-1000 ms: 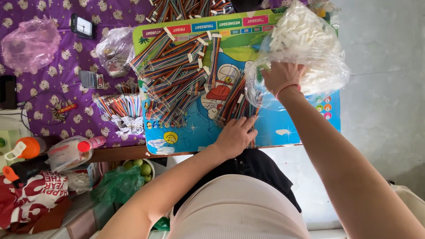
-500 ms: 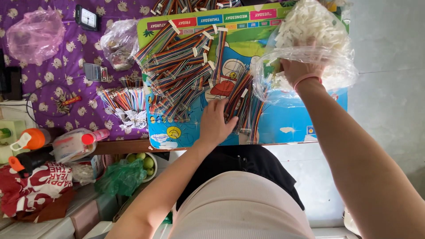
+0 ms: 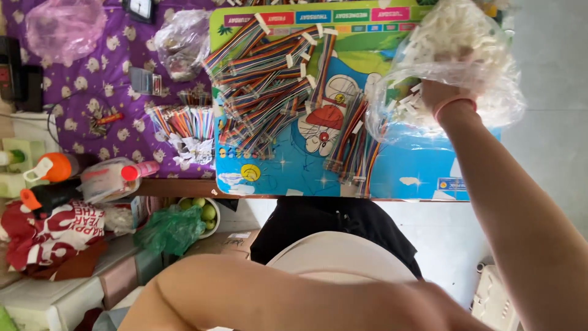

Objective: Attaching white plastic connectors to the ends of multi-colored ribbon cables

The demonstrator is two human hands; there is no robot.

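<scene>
One colourful cartoon board lies flat under the right hand, which reaches over its far right corner. On it, to the left of that hand, lies one big heap of rainbow ribbon-cable bundles, too tangled to count, and just beside the hand on the same side a smaller bunch of the same cables. Further left, off the board, one more spread of cable pieces rests on the purple flowered cloth.

There are three plastic bags: the large clear bag of small white parts at the right hand, a smaller clear bag far to the left of it, and a pink one beyond that.

The right hand is inside or behind the large bag, fingers seemingly curled into the white pieces, though the crinkled film blurs them, so how far they close cannot be told. A pink band circles the wrist. The bag bulges, cloudy, full of pale plastic bits. The left hand is out of sight; only its forearm crosses the bottom of the view.
</scene>
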